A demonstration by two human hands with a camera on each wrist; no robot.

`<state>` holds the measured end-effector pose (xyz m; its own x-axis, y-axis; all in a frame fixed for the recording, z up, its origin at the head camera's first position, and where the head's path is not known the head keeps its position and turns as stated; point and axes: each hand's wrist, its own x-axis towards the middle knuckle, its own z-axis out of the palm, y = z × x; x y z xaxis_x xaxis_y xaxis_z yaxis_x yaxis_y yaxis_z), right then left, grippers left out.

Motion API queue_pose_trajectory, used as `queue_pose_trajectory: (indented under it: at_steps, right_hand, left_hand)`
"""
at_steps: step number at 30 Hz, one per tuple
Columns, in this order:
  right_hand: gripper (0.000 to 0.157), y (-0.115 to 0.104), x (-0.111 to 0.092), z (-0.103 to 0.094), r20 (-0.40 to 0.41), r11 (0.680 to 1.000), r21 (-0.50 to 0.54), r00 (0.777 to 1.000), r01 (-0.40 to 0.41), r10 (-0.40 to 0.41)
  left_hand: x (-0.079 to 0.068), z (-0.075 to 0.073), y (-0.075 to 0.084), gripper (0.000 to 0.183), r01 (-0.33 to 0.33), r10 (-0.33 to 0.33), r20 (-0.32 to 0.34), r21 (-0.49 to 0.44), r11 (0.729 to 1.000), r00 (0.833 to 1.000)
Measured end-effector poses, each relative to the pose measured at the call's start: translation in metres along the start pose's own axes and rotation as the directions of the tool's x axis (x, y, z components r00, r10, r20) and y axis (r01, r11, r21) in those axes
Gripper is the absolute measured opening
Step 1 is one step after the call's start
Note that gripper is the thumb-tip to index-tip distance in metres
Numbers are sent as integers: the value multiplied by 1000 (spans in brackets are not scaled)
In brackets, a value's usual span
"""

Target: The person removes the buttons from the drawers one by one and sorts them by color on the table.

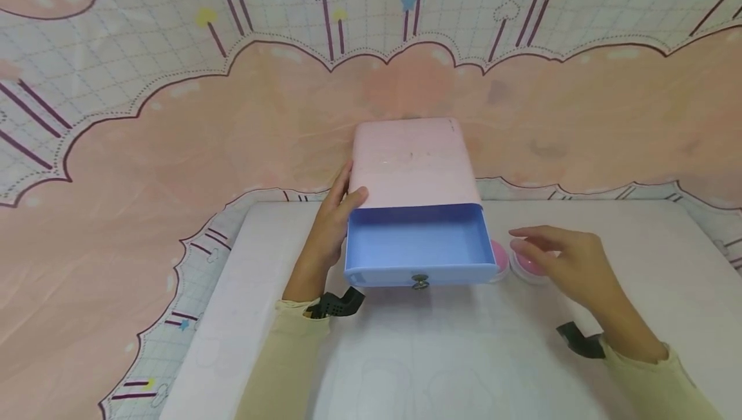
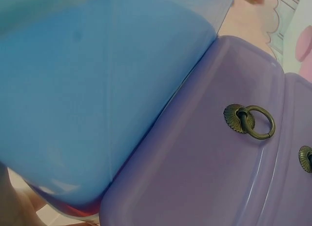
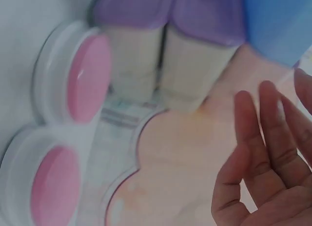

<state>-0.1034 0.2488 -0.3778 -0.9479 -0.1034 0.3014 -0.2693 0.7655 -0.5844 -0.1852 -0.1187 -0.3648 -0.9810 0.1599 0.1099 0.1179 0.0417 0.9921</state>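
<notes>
A small drawer cabinet with a pink top [image 1: 411, 162] stands upright near the table's far edge. Its blue top drawer [image 1: 420, 239] is pulled out toward the person, and the inside looks bare. My left hand [image 1: 333, 223] rests along the cabinet's left side, with the thumb at the top's front corner. In the left wrist view, lower purple drawers [image 2: 195, 138] are closed, with a bronze ring handle [image 2: 256, 122] on one. To the right of the drawer, my right hand [image 1: 570, 262] hovers with loosely bent fingers and holds nothing.
Two round white containers with pink tops [image 3: 90, 79] sit on the white table [image 1: 406, 349] at the cabinet's right, partly hidden by drawer and hand in the head view. A patterned peach cloth [image 1: 261, 136] covers the wall behind.
</notes>
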Motion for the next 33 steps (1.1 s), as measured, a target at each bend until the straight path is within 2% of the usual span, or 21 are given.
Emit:
queue_pose_trajectory:
  at_steps: [8,11,16,20,23,28,33]
  right_hand:
    - [16,-33,-8,-6,-69,994,110,997,28,-20]
    - [15,-42,-10,-8,-63,986,160,997,46,-36]
    - [21,-52,-12,-7,-39,957,268,993,115,-108]
    - [24,-56,-13,-2,-50,917,340,978,209,-204]
    - [27,-57,-13,2,-64,901,354,968,251,-244]
    - [29,-57,-13,7,-77,903,353,970,245,-232]
    - [29,-58,-10,10,-98,898,345,962,273,-254]
  left_hand:
    - [0,-1,-1,75,0,0,3,-9,1000,1000]
    - [0,0,0,75,1,-1,7,-20,1000,1000]
    - [1,1,1,75,2,-2,10,-22,1000,1000]
    - [1,0,1,74,6,-6,3,-17,1000,1000]
    - [0,0,0,74,10,-10,-3,-12,1000,1000]
    - [0,0,0,74,12,-12,-6,-11,1000,1000]
    - [2,-1,-2,74,9,-9,-8,-8,1000,1000]
